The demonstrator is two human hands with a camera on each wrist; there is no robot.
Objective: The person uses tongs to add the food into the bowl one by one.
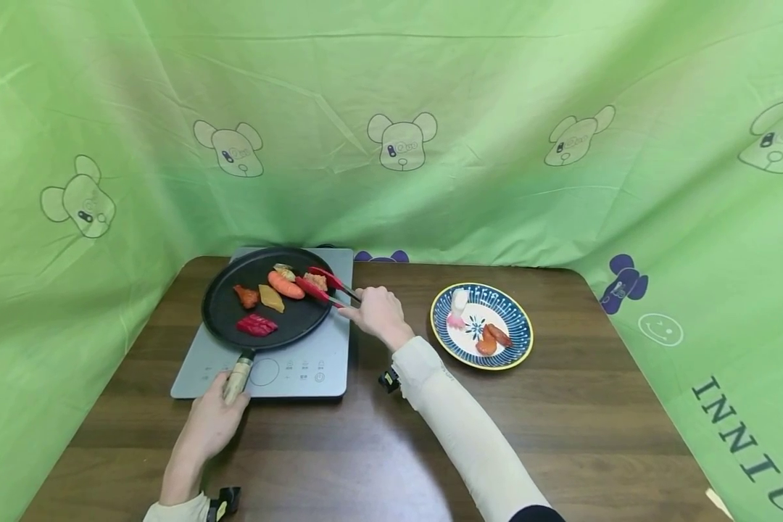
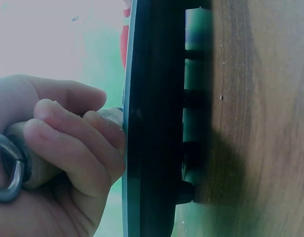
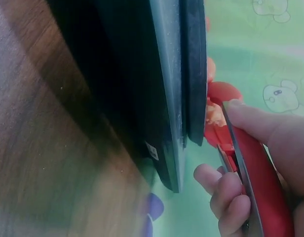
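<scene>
My left hand point(image 1: 212, 419) grips the pale wooden handle point(image 1: 238, 378) of a black frying pan point(image 1: 225, 319), fingers curled round it. The pan sits on a flat grey induction cooker point(image 1: 199, 373). My right hand point(image 1: 380, 315) holds red tongs point(image 1: 315, 291), whose tips are around a light-brown food piece point(image 1: 316, 281) at the pan's right side. In the right wrist view the red tongs point(image 3: 260, 182) lie along the palm, with thumb and fingers on them. Also in the pan are an orange sausage-like piece point(image 1: 286, 285), a tan slice point(image 1: 271, 298), a brown-orange piece point(image 1: 246, 296) and a dark red piece point(image 1: 257, 325).
Right of the cooker stands a blue-patterned plate point(image 1: 525, 337) with a yellow rim. On it lie a white-and-pink piece point(image 1: 458, 307) and brown-orange pieces point(image 1: 487, 344). A green curtain point(image 1: 391, 210) hangs behind and beside the brown wooden table point(image 1: 339, 464).
</scene>
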